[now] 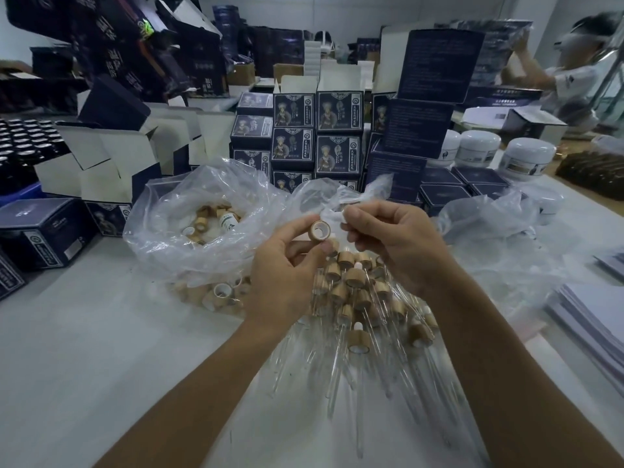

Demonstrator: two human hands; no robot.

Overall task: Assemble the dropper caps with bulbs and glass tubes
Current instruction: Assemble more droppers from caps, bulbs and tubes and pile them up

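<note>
My left hand (283,271) pinches a bamboo-coloured dropper cap (320,230) between thumb and fingers, its open end facing me. Just to its right, my right hand (395,244) pinches a small white rubber bulb (345,214) at its fingertips, a short gap from the cap. Below both hands lies a pile of assembled droppers (358,288) with bamboo caps and glass tubes (337,366) pointing toward me. A clear plastic bag (175,211) at the left holds several loose caps (209,217).
Dark blue product boxes (337,130) are stacked behind the bags, with open white-lined cartons (111,163) to the left. White jars (526,157) stand at the right rear. A stack of white sheets (594,315) lies at the right edge. Another person (567,62) works at the far right.
</note>
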